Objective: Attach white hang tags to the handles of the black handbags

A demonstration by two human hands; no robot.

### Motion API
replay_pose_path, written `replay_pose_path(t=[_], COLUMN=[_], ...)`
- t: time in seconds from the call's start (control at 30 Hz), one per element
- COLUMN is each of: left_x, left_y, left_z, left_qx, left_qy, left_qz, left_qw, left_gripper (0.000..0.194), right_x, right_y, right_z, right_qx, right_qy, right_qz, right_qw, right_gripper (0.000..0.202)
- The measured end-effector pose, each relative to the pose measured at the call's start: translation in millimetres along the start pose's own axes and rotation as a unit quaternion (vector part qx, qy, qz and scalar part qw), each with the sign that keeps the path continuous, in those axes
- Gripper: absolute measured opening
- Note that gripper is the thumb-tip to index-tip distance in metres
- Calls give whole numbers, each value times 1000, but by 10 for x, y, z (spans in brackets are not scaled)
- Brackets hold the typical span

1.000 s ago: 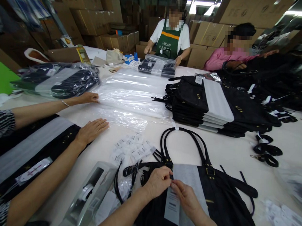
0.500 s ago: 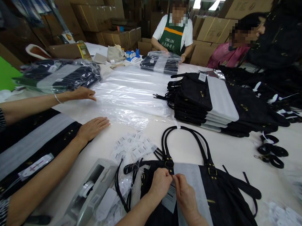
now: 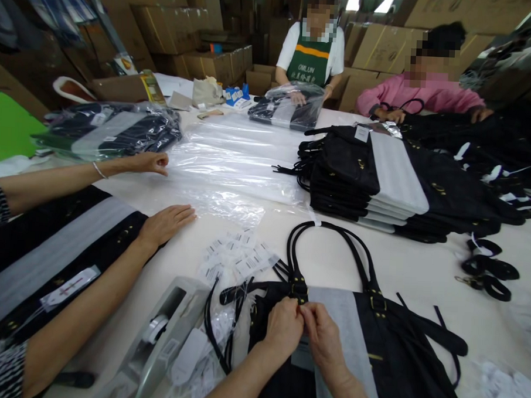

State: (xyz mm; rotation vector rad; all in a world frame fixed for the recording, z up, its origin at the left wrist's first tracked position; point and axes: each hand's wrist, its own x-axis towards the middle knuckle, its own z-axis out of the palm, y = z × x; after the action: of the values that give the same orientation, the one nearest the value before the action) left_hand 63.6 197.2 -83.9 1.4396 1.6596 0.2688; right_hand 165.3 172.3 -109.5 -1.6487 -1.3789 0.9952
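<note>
While the black bag [image 3: 403, 357] lies on the desk [image 3: 175, 254] directly before the person, the left hand [image 3: 284, 324] and right hand [image 3: 325, 336] meet over its upper part, beside the base of one handle leg. On each hand the fingers are drawn together in a pinch; whatever sits between the tips is too small to tell. A grey tag [image 3: 302, 359] lies just below them.

The bag looks soft and limp, probably light to moderate in weight and inclined to sag or crease if lifted by one corner. Its handles [image 3: 371, 281] seem the surest hold, gathered at the top; a flat palm under the body would likely keep it even. The pale band [image 3: 352, 320] looks smooth and may slide, and the tag seems thin enough to bend.

Counted, there is one bag under the hands, with two handles and one pale band. The stack of black bags [image 3: 346, 167] shows at least four layers, its exact number hidden. Three coiled straps [image 3: 502, 270] lie to the right, and one grey device [image 3: 195, 293] stands to the left. The small labels [image 3: 237, 253] overlap too much to count. Three co-workers are in view: one in a green apron [image 3: 307, 60], one in pink [image 3: 428, 94], one in a patterned sleeve [image 3: 3, 363].
</note>
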Motion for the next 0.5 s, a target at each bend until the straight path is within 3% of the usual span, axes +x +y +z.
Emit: replay_pose_path(t=[0.2,0.5], left_x=[-18,-26], left_y=[-121,-296], left_z=[-17,25], left_qx=[-61,-172], left_qy=[-6,49], left_qz=[55,59], left_qw=[997,982], left_gripper=[19,17], right_x=[84,96], right_y=[-60,-43], right_z=[22,-134], right_qx=[159,326], right_qy=[-17,-61], right_qz=[136,206], right_qw=[978,920], right_gripper=[35,36])
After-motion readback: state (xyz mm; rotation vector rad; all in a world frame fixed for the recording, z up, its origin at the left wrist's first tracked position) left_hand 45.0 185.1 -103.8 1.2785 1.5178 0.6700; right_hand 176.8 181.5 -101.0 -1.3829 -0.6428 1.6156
